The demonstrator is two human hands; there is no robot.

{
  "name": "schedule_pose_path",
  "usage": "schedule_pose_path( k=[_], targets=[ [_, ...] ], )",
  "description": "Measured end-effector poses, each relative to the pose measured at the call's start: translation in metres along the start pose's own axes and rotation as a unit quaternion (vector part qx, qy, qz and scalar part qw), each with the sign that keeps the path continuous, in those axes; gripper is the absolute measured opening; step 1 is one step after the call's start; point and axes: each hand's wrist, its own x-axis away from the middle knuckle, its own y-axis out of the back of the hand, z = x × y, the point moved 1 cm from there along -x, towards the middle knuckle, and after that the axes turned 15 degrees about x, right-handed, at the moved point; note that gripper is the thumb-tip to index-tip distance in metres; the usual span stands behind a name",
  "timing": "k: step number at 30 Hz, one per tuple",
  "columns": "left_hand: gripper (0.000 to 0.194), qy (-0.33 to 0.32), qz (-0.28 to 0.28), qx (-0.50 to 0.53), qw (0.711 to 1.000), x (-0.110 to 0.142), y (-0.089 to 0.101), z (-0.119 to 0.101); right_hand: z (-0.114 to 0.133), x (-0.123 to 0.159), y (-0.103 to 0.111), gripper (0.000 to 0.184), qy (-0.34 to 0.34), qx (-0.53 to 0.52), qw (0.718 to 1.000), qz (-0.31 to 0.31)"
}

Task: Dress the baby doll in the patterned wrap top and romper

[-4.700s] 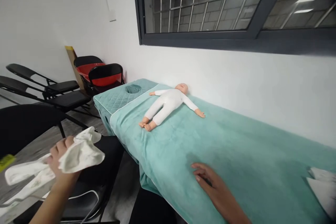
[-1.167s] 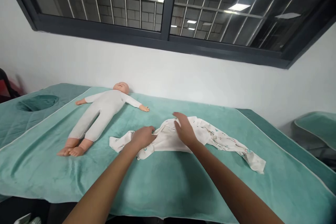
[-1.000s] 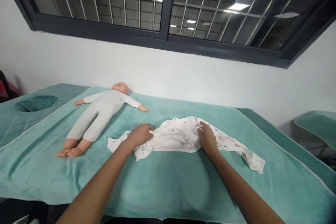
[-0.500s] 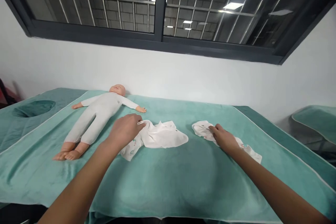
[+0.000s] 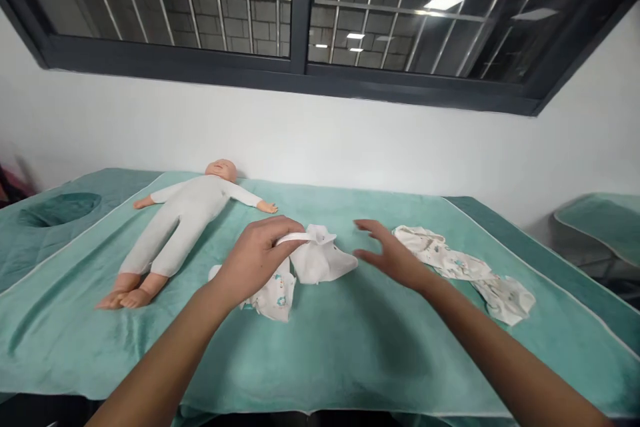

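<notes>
My left hand (image 5: pixel 265 250) pinches the edge of a small white baby garment (image 5: pixel 323 263) with a coloured print and lifts that edge off the bed. The rest of the garment lies crumpled under and beside the hand. My right hand (image 5: pixel 390 253) is in the air just right of the garment, thumb and fingers apart, holding nothing. Farther right, a second printed white baby garment (image 5: pixel 463 263) lies bunched in a long strip. On the left a baby doll (image 5: pixel 193 207) in a white bodysuit lies on its back, arms spread.
A green velvety cover (image 5: pixel 320 360) spreads over the bed, with a round face hole (image 5: pixel 60 208) at its left end. Behind it rise a white wall (image 5: pixel 340 140) and a dark-framed window (image 5: pixel 300 70) with bars. Another green-covered surface (image 5: pixel 600 227) stands at the far right.
My right hand has let go of the right garment and moved left toward the other one. My left hand has shifted right, raising the garment's edge.
</notes>
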Motion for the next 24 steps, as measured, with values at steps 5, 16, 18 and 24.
schedule_pose_path(
  k=[5,16,18,24],
  targets=[
    [0.030,-0.028,0.022,-0.067,0.997,0.011,0.005,-0.032,0.111,-0.035,0.032,0.027,0.182,-0.106,0.976,-0.062],
    [0.021,0.089,-0.166,-0.430,0.883,0.029,0.070,-0.016,0.100,-0.054,0.049,0.022,-0.047,0.083,0.989,-0.114],
    [0.019,0.103,-0.166,-0.399,0.896,0.028,0.070,-0.012,0.094,-0.047,0.050,0.025,-0.038,0.071,0.989,-0.127],
    [0.032,0.190,-0.117,-0.146,0.964,0.029,0.076,-0.004,0.051,-0.016,0.053,0.033,-0.106,0.015,0.987,-0.119]
  ],
)
